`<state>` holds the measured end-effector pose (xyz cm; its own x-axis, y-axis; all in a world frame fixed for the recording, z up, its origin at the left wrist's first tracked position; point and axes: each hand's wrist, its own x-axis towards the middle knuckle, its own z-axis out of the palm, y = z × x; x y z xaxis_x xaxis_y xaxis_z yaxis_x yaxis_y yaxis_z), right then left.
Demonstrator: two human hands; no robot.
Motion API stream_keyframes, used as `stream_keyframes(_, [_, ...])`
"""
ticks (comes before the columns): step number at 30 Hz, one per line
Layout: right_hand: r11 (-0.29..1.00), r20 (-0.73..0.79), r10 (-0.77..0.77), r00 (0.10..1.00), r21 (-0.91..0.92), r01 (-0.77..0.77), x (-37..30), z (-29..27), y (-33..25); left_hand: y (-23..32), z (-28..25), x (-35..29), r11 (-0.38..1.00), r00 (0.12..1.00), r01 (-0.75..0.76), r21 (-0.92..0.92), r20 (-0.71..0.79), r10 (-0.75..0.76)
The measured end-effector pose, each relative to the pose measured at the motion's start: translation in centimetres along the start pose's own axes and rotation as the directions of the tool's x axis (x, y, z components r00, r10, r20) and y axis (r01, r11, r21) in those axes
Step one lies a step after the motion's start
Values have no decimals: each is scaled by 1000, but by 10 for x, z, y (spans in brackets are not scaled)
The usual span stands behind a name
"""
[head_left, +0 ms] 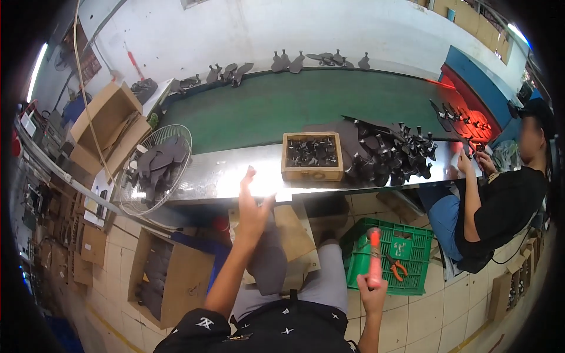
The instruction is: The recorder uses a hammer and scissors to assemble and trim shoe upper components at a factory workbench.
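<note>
My left hand is raised near the front edge of the metal bench, thumb and forefinger spread, with nothing visible between them. Below it, a flat dark grey sole-shaped piece lies over my lap, beside a tan block-like stand. Off to the right, my right hand is closed around the lower end of a red hammer-like tool, held upright in front of a green crate. Ahead on the bench stands a wooden box of small black heel-like parts.
Dark soles with heels are heaped right of the box. A wire basket of sole pieces stands left. Behind runs a green conveyor belt. Orange-handled pliers hang on the green crate. A co-worker handles parts at right.
</note>
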<state>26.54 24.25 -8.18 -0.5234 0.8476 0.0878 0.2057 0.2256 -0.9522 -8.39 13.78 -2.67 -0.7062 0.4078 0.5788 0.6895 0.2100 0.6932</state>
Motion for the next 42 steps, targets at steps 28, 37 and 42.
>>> stream_keyframes(28, [750,241,-350,905,652,116,84,48,-123,120,-48,41,908,945,-249,-338,122,305])
stream_keyframes(37, [727,369,-331,868,687,-15,65,91,-189,135,-96,-7,811,830,-542,-221,10,557])
stream_keyframes(42, [642,377,-445,812,767,-4,60,98,-188,133,-109,-19,813,823,-561,-154,2,568])
